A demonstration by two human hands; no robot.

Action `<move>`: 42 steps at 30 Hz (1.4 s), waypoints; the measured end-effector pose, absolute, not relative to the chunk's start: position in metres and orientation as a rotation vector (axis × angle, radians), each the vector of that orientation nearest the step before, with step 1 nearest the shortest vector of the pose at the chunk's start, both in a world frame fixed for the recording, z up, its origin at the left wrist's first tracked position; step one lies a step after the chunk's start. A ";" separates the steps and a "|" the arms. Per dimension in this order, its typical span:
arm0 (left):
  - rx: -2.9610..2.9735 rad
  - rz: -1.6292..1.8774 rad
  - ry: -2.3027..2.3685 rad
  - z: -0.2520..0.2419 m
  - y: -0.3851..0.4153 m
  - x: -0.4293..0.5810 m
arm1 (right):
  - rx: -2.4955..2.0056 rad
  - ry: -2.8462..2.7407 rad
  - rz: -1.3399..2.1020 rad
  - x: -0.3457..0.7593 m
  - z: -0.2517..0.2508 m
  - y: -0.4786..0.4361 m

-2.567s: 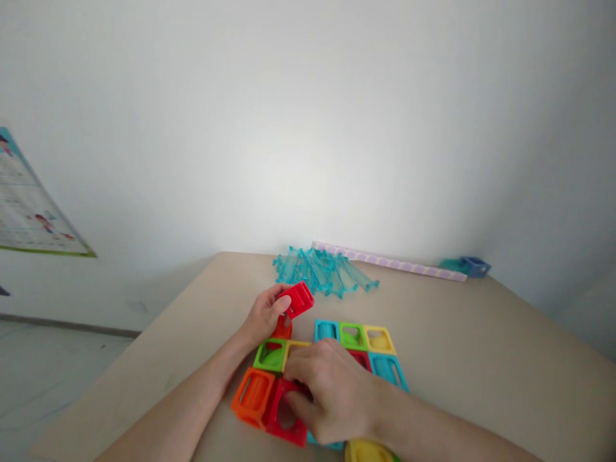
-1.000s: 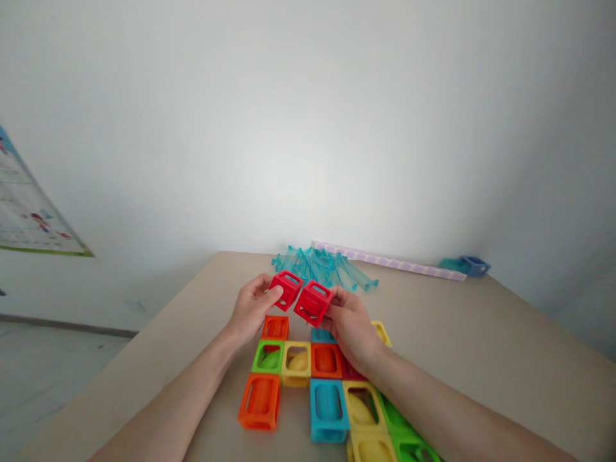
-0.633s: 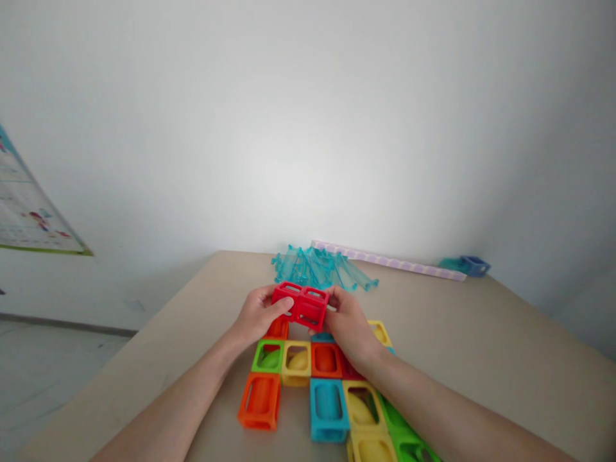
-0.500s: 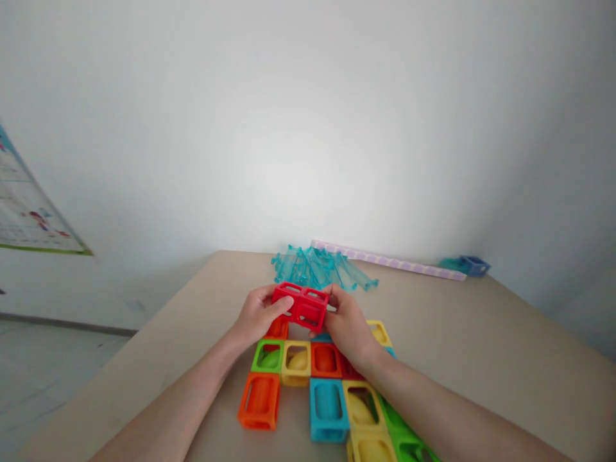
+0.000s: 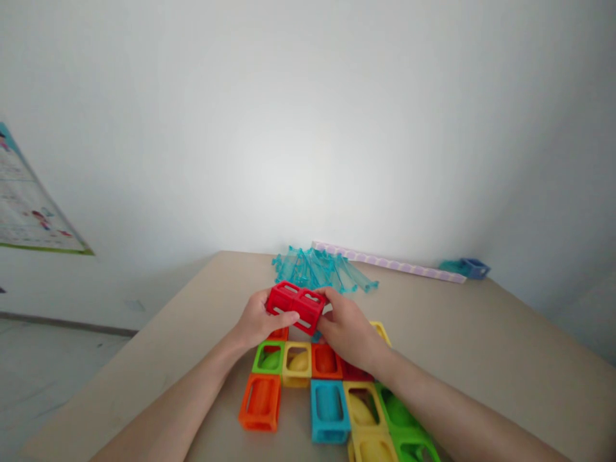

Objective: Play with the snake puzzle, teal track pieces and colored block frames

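Two joined red open-sided toy blocks (image 5: pixel 295 304) are held up above the table between both hands. My left hand (image 5: pixel 257 321) grips their left end, its thumb lying across the near side. Around the right end are the fingers of my right hand (image 5: pixel 344 321), partly hidden behind the blocks. Below them sits a group of coloured hollow blocks: a green block (image 5: pixel 268 357), a yellow block (image 5: pixel 297 363), an orange-red block (image 5: pixel 326 361) and a blue block (image 5: pixel 330 410) among them. An orange block (image 5: pixel 260 402) lies at the near left. My right forearm covers part of the group.
Behind the hands, a pile of clear teal plastic pieces (image 5: pixel 312 268) lies near the wall. A long lilac patterned strip (image 5: pixel 389 262) runs along the table's back edge to a dark blue box-shaped piece (image 5: pixel 475 268). The beige table (image 5: pixel 481 340) meets the wall.
The red blocks have tilted, turning more of another side toward me, and shifted slightly left. My left thumb has slid right along them. The blocks on the table stay put.
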State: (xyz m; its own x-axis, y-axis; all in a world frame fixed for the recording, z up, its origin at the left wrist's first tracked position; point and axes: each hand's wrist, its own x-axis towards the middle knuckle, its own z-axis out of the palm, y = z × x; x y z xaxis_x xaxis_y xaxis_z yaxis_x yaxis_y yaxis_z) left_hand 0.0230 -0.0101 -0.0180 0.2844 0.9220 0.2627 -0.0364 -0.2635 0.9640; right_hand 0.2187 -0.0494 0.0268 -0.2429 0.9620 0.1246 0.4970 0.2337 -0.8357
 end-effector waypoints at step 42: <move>1.516 1.279 1.168 -0.014 0.007 0.010 | -1.218 -2.396 1.002 0.236 0.036 -0.041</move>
State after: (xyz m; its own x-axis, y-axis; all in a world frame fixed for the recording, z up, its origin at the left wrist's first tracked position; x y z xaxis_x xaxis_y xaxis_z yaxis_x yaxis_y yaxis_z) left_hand 0.0103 0.0074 -0.0138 0.0561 0.9710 0.2325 0.1439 -0.2383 0.9605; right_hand 0.2362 -0.0414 0.0364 -0.6093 0.7902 -0.0658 0.6018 0.4068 -0.6873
